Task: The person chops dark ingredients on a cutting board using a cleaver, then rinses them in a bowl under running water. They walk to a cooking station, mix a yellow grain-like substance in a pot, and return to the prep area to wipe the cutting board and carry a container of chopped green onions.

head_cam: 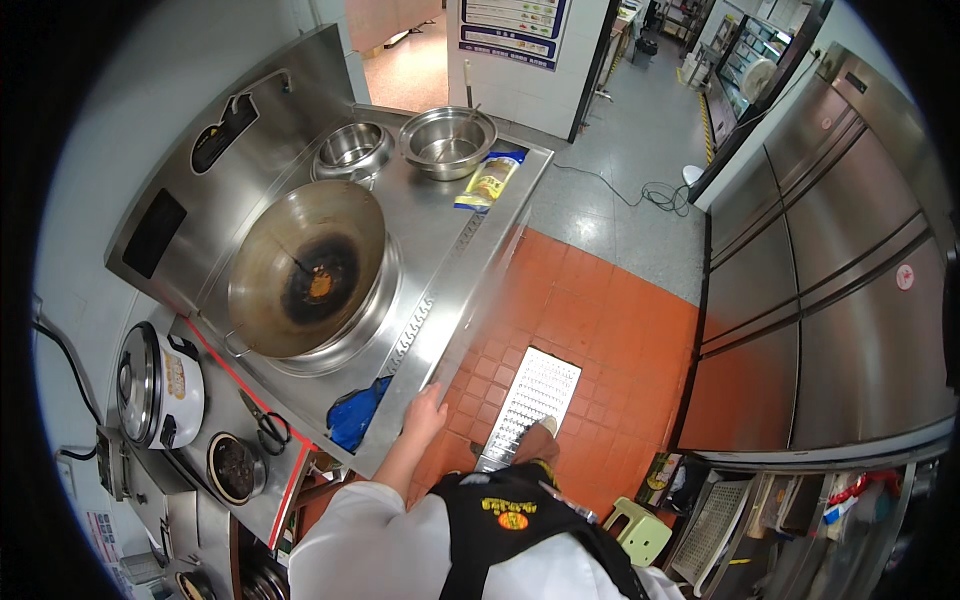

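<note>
My left hand rests at the front edge of the stainless steel wok range, close to a blue cloth. Whether its fingers grip the edge is hard to tell. My right hand is out of view. A large wok with a dark, scorched centre sits tilted on the burner ring, a small orange-brown patch at its bottom. Behind it stand a steel pot and a wide steel basin with a utensil in it. A yellow and blue plastic packet lies beside the basin.
Left of the range are a rice cooker, black-handled scissors and a round container with dark contents. A metal grate lies on the red floor tiles. A green plastic stool, steel refrigerators and a coiled cable are at right.
</note>
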Available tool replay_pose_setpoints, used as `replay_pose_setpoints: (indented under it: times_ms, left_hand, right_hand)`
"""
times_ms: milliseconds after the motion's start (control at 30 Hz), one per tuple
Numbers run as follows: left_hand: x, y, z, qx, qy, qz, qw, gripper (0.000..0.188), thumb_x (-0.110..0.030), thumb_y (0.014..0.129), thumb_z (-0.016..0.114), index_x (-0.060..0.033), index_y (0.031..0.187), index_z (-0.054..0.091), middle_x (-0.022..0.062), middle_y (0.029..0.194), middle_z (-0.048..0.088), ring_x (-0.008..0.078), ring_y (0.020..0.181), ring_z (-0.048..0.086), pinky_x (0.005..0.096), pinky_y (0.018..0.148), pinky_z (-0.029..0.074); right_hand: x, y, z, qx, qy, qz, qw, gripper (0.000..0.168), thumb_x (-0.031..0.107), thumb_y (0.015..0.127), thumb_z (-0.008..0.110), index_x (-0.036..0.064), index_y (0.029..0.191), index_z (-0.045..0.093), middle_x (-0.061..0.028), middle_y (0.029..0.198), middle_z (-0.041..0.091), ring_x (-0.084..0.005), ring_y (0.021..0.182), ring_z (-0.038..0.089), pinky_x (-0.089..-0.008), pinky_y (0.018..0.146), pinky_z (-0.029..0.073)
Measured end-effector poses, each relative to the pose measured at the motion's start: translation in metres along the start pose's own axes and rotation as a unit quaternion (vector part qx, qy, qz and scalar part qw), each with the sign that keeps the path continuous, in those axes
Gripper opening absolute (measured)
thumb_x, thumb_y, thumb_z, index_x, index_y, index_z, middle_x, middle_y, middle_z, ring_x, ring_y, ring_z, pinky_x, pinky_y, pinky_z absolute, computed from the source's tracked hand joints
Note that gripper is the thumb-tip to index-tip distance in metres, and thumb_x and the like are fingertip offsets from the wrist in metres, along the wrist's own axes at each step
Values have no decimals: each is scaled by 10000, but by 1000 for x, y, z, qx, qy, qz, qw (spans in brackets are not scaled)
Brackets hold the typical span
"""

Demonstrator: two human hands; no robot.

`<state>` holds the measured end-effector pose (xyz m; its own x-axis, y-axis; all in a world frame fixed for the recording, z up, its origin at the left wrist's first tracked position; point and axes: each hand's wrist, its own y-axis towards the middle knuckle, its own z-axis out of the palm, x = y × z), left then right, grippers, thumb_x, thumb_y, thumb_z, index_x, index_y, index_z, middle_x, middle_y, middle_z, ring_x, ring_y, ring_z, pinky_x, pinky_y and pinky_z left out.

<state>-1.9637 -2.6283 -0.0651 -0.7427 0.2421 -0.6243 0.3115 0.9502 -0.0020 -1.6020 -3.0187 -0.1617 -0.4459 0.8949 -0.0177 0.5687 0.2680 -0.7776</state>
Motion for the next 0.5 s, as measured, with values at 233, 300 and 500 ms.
replay_pose_setpoints:
  times_ms: [233, 300, 500]
  left_hand:
    - [-93, 121, 30, -1, 24, 12, 1000, 408, -124, 722, 620, 15, 1098, 539, 217, 1049, 573, 353, 975, 546, 398, 843, 445]
    - [-125, 157, 28, 2, 24, 26, 999, 402, -128, 727, 621, -2, 1101, 545, 205, 1037, 581, 347, 961, 553, 397, 833, 449]
    - [-164, 264, 53, 75, 88, 49, 992, 309, -119, 735, 619, -26, 1030, 603, 168, 976, 617, 316, 896, 589, 385, 788, 470]
  right_hand:
    - [67, 147, -127, -38, -13, -122, 992, 308, 181, 709, 646, 37, 979, 613, -173, 979, 590, -308, 918, 556, -368, 791, 452]
    - [126, 178, -183, -77, 41, -175, 981, 298, 184, 715, 639, 33, 972, 616, -172, 953, 606, -301, 891, 577, -363, 771, 465]
    - [281, 227, -325, -61, 171, -250, 951, 273, 187, 737, 615, 31, 960, 620, -169, 902, 637, -291, 840, 618, -359, 730, 493]
